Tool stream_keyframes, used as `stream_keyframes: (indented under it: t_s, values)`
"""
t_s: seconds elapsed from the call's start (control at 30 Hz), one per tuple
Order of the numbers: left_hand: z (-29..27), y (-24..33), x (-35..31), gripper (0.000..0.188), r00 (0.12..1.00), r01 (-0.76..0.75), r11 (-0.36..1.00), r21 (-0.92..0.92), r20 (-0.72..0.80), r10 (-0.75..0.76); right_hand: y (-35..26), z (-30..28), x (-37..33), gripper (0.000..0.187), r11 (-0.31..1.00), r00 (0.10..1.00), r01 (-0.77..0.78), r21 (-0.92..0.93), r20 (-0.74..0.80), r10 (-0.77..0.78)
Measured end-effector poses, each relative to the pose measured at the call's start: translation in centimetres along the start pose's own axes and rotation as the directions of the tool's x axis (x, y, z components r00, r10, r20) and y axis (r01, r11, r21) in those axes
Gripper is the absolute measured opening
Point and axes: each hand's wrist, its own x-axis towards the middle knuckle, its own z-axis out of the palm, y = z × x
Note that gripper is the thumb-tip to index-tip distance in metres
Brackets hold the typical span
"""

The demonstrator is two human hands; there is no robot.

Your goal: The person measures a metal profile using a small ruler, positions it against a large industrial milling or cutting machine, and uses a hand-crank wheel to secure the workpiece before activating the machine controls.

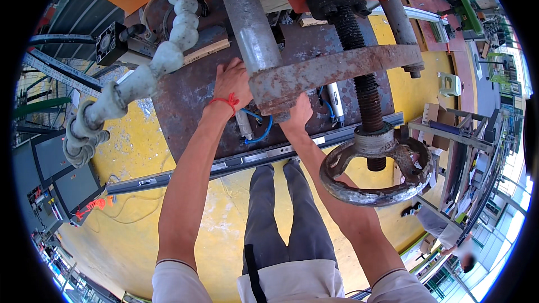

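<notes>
My left hand (231, 85), with a red string round its wrist, reaches over a worn dark metal machine table (185, 115), beside a thick steel column (250, 28). Its fingers are bent and close together, and the column partly hides them and whatever they hold. My right hand (298, 113) is under a rusty crossbar (337, 71), which covers its fingers. Near my left wrist lies a metal cylinder (244, 125) with a blue air hose (268, 130). A second silvery cylinder (336, 101) lies right of my right hand.
A handwheel (376, 191) on a threaded screw (368, 92) overhangs my right forearm. A long metal rail (252, 161) crosses the table's near edge. A segmented grey hose (181, 28) hangs at the left. At the far right are a shelf rack (457, 146) and another person (441, 227).
</notes>
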Motion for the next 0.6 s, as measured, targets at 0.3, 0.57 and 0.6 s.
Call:
stream_keyframes:
  t_s: [0.3, 0.57, 0.6]
  values:
    - [0.5, -0.2, -0.2, 0.034, 0.992, -0.084, 0.984, 0.159, -0.078, 0.098, 0.2, 0.2, 0.4, 0.043, 0.997, 0.995, -0.066, -0.039, 0.069, 0.068]
    - [1.8, 0.0, 0.3, 0.035, 0.979, -0.131, 0.971, 0.198, -0.130, 0.158, 0.9, -0.1, 0.7, 0.042, 0.996, 0.995, -0.076, -0.051, 0.066, 0.080]
    - [2.2, -0.2, 0.4, 0.035, 0.972, -0.140, 0.962, 0.233, -0.151, 0.178, 1.0, -0.2, 0.8, 0.042, 0.995, 0.994, -0.082, -0.058, 0.072, 0.086]
